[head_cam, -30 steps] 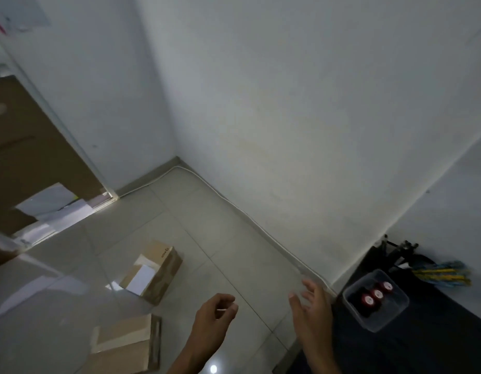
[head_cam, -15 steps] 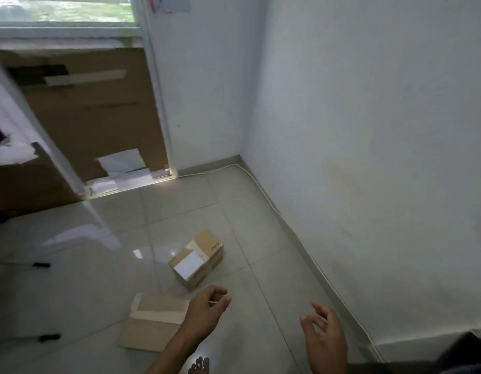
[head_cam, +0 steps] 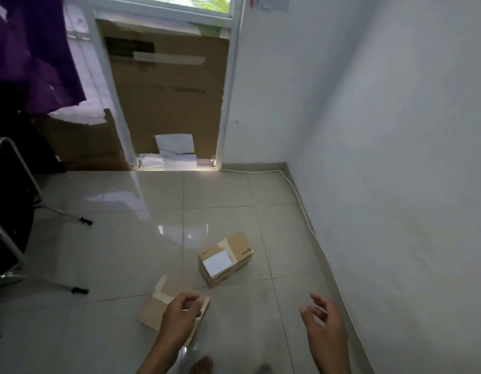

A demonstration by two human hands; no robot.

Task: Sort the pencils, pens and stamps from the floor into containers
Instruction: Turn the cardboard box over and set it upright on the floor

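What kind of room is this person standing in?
Probably a spare or storage room in a home: bare tiled floor, cardboard boxes lying about, a cardboard sheet covering the lower window, purple cloth hanging.

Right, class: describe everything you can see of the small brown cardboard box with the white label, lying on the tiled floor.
The small brown cardboard box is closed and taped, with pale tape strips across its top and a white rectangular label on the near part of the top. Small dark print marks its right side. It rests flat on the glossy grey tiled floor, turned at an angle to the tile lines, just beyond a flatter cardboard piece. Neither hand touches it.
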